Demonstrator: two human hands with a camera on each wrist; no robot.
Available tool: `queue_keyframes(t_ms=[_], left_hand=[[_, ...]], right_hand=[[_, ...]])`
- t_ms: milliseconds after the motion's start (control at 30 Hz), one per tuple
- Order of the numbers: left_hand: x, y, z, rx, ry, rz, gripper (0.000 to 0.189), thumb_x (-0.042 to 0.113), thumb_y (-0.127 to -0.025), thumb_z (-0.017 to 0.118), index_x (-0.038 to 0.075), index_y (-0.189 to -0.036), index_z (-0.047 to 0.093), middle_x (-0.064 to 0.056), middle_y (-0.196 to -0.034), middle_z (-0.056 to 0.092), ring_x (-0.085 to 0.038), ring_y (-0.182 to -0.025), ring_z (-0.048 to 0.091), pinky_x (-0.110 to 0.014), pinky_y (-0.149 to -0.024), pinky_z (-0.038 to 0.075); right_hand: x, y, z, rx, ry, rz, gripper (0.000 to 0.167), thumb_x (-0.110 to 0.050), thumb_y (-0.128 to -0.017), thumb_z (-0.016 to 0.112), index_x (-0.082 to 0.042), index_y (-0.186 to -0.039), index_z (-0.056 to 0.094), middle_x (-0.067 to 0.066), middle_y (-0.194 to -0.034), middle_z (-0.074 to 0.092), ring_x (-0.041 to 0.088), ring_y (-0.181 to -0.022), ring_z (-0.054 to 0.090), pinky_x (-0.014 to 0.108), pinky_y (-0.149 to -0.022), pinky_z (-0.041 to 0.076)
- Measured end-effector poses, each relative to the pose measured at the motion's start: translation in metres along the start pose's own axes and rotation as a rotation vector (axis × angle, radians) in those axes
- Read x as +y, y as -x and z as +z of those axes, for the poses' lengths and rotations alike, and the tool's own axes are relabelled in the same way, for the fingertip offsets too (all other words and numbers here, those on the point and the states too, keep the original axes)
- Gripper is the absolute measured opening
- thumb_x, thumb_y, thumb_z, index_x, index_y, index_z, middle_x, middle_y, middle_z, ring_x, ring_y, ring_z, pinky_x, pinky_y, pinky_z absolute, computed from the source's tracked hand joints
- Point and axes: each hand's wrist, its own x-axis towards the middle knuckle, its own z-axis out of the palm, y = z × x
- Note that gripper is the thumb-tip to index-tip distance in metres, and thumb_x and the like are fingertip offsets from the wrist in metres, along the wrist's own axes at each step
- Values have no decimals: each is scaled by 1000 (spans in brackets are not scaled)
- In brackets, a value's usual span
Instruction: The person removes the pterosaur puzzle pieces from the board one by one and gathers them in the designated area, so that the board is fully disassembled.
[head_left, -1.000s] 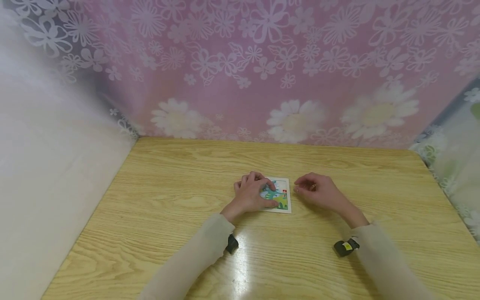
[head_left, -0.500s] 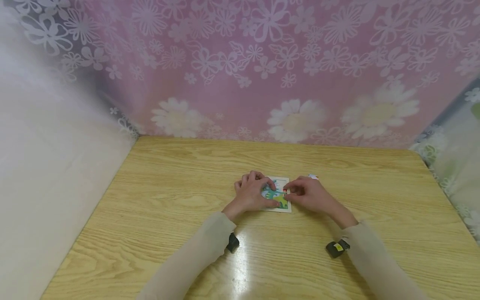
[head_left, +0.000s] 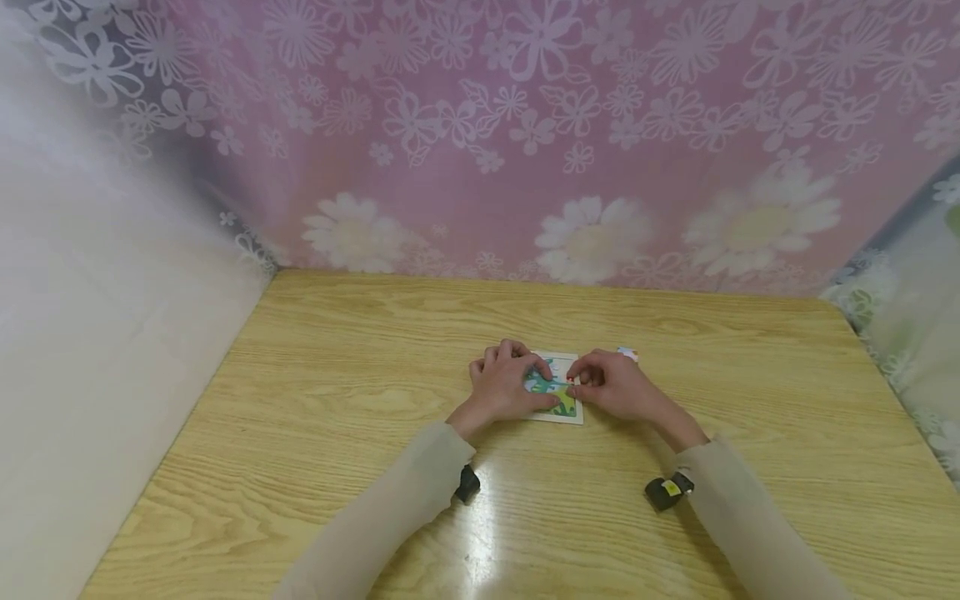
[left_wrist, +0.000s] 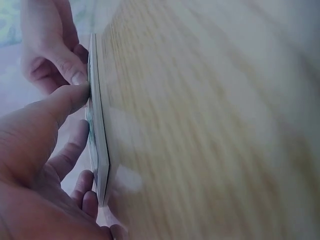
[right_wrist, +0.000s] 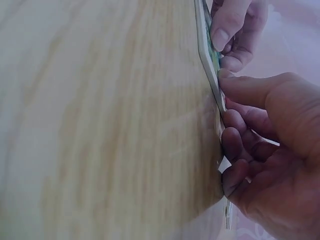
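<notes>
A small jigsaw puzzle [head_left: 552, 402] with a white frame and a green and blue cartoon picture lies flat on the table. My left hand [head_left: 504, 387] rests on its left part, thumb and index finger spread and pressing the face. Its other fingers lie over the far left side. My right hand [head_left: 611, 385] is at the right edge, thumb and index finger pinching a small puzzle piece with red on it [head_left: 571, 380]; the fingertips mostly hide it. In the right wrist view the thumb [right_wrist: 245, 90] lies along the puzzle's rim, the other fingers curled beside it.
A small colourful piece [head_left: 627, 354] lies on the wooden table [head_left: 360, 375] just beyond my right hand, partly hidden by it. Flowered pink cloth [head_left: 450, 183] hangs along the table's far edge, with pale cloth at both sides.
My right hand has moved left from beside the puzzle to its right edge, its fingertips now at the red-marked piece. The colourful piece behind it has come into sight. My left hand stays put.
</notes>
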Motion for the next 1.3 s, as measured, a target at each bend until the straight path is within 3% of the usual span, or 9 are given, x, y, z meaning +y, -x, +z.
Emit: queue_keyframes(t_ms=[433,933,1300], left_hand=[[4,1,0,21,24,-13,26,51,-86,78,34,-103,69,2,-137,44,-27,-124,36,-53,-102,24],[2,1,2,20,26,-27,26,51,-86,79,35,-102,68,2,-136,43,-27,-125,36,-54,-103,23],[5,1,2,28,15,-47,26,51,-84,80,34,-100,67,1,-136,44,-27,-124,37,-53,-102,23]], right_hand=[[-2,-2,6,4,-29,66,15,-10,-92,75,-3,-101,66,5,-82,57,14,-70,47,25,-65,38],[-6,0,6,26,-119,111,8,-11,-95,72,-7,-98,67,6,-86,68,13,-75,59,24,-68,47],[-13,-5,5,52,-80,146,6,-12,-95,70,-6,-95,70,5,-83,72,12,-72,59,24,-67,46]])
